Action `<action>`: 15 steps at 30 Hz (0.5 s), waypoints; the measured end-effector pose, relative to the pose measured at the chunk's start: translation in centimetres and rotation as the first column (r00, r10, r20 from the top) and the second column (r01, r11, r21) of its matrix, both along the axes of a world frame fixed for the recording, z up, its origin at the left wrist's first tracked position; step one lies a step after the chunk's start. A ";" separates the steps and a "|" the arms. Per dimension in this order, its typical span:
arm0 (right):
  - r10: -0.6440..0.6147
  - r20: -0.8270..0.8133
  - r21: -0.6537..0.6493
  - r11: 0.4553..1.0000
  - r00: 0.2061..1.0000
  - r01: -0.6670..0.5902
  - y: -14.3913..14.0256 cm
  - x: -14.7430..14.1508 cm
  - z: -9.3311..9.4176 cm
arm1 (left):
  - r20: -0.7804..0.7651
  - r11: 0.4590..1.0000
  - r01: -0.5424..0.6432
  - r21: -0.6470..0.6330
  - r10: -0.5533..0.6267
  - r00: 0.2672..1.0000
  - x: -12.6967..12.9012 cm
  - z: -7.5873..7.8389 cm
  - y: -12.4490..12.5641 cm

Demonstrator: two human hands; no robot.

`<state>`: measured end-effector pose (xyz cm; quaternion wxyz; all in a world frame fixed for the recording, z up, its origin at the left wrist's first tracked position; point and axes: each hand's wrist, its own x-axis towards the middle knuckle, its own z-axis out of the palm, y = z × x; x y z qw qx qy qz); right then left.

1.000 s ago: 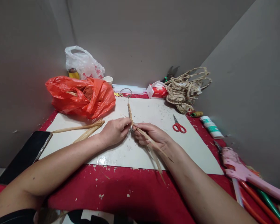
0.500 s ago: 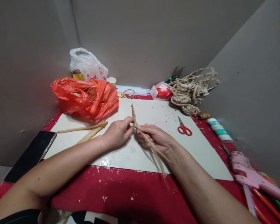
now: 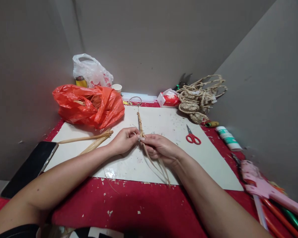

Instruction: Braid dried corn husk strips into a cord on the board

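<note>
A twisted cord of dried straw runs from a small metal ring at the far side of the white board toward me. My left hand pinches the near end of the cord. Touching it, my right hand grips the loose straw strips, which trail under the palm toward the board's front edge. Both hands rest low over the middle of the board.
Loose straw leaves lie left of my hands. Red scissors lie to the right. An orange plastic bag, a white bag, a rope coil pile, a phone, a glue stick and a pink glue gun ring the board.
My right hand has turned, and the loose straw strips now hang more steeply toward the front edge. The left hand keeps its pinch on the cord.
</note>
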<state>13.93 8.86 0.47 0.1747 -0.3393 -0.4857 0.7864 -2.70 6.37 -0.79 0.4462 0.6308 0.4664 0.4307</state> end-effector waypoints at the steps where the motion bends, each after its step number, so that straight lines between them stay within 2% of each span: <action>1: 0.003 -0.011 -0.021 1.000 1.000 -0.003 0.0 0.0 0.1 | 0.073 0.999 0.004 -0.038 -0.001 0.997 0.0 0.0 0.0; 3: 0.009 -0.025 -0.036 0.999 1.000 -0.010 0.1 0.1 0.2 | 0.213 0.991 0.020 -0.132 0.009 0.977 0.1 0.0 0.0; 6: 0.016 -0.020 0.025 1.000 1.000 -0.015 0.2 0.2 0.2 | 0.350 0.958 0.083 -0.274 0.019 0.936 0.1 0.3 -0.1; 11: -0.017 0.041 0.141 0.990 0.999 0.011 0.1 0.2 0.2 | 0.414 0.892 0.181 -0.414 0.007 0.910 -0.4 1.3 -0.1; 15: -0.023 0.082 0.201 0.980 0.996 0.006 0.1 0.2 0.0 | 0.419 0.882 0.185 -0.433 0.015 0.908 -0.4 1.2 0.0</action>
